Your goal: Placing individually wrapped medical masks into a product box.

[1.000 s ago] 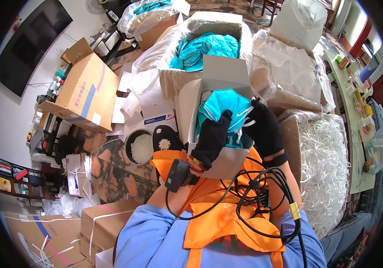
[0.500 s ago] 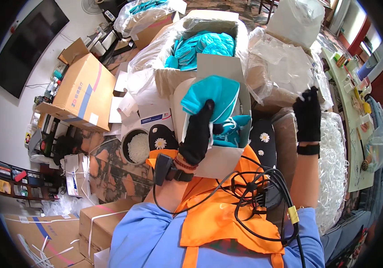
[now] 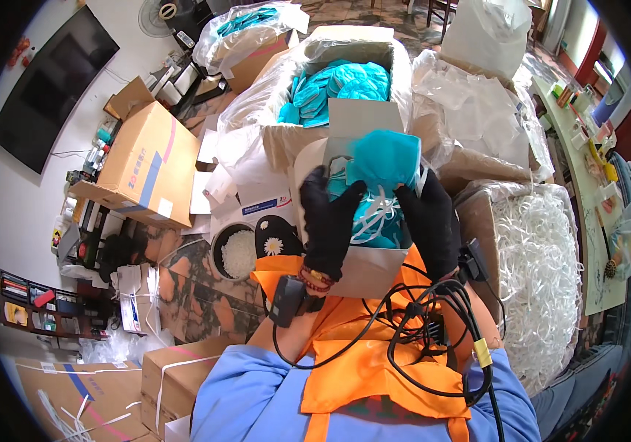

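Note:
A teal face mask with white straps stands above an open white box in front of me. In a black glove, my right hand pinches the mask's lower right edge. My left hand, also gloved in black, is over the box's left side. Its thumb is spread from its fingers, and the thumb tip reaches close to the mask and straps. More teal masks lie inside the white box, partly hidden by my hands and the straps.
Beyond the white box, a plastic-lined carton holds many teal masks. A carton of white straps stands at right. At left are a black-rimmed bin with white bits and an open brown carton.
My right hand has come in from the right to the mask. My left hand has shifted left off the mask's front, and the mask has moved right, its straps now showing.

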The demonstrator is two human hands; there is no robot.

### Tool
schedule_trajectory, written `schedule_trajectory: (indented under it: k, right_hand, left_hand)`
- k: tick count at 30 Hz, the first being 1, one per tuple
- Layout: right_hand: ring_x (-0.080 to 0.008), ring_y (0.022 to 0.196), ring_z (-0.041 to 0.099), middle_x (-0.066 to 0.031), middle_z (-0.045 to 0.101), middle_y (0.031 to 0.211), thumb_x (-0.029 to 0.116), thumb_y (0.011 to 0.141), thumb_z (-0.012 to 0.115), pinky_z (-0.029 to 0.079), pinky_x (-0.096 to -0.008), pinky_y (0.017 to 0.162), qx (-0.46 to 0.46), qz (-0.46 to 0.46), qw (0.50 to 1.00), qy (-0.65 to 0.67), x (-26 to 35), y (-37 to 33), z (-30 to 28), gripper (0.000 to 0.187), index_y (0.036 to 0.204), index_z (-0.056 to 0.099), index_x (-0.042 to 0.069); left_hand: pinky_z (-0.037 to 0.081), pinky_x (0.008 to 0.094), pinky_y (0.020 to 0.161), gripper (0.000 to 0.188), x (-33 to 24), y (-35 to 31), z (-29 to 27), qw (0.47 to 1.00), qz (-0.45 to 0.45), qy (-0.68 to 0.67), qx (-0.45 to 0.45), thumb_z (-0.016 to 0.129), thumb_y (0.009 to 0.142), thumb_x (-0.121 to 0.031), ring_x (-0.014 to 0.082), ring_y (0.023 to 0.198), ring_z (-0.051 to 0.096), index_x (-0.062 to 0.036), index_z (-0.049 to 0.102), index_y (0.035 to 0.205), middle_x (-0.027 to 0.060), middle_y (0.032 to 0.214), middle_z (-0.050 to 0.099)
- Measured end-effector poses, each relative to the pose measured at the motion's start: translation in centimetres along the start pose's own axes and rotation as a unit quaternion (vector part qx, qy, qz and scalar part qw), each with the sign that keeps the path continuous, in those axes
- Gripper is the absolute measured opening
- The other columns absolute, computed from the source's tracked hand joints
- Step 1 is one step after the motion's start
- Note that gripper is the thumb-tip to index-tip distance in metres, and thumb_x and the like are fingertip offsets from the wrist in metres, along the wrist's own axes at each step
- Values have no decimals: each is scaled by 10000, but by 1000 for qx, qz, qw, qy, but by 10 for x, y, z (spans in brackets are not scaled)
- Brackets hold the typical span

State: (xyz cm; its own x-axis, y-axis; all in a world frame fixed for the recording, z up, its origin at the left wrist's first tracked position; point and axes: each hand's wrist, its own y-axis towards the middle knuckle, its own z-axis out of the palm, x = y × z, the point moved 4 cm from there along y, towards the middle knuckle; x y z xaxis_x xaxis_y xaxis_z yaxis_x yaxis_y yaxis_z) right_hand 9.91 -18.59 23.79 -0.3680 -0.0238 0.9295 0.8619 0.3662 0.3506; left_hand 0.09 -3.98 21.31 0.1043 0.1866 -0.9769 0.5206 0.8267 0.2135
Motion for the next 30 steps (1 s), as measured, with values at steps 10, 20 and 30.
schedule_trajectory:
  k: [10,20,30]
  right_hand:
    - [-283,804,677,-143,684,918,-6,778,678,512,-353,697,162,-163,970,-80,13,-29,23,306,1077,612,-6]
    - [-109,580,564,1,555,719,386,936,649,418,-266,508,116,248,933,233,-24,-7,16,300,978,636,90]
    - [-45,556,484,52,558,649,271,951,593,375,-216,503,241,258,929,109,-28,-34,40,255,883,677,41]
  left_hand:
    - [539,326,758,400,5,5,-3,941,-228,-186,164,568,978,-408,139,905,640,-56,649,1149,51,1068,650]
    - [526,303,691,355,3,26,-6,971,-153,-133,125,589,965,-360,149,828,638,-36,652,1097,63,962,669]
    - [511,332,670,313,-2,19,5,991,-67,-57,96,695,899,-299,170,738,643,5,664,964,116,847,689]
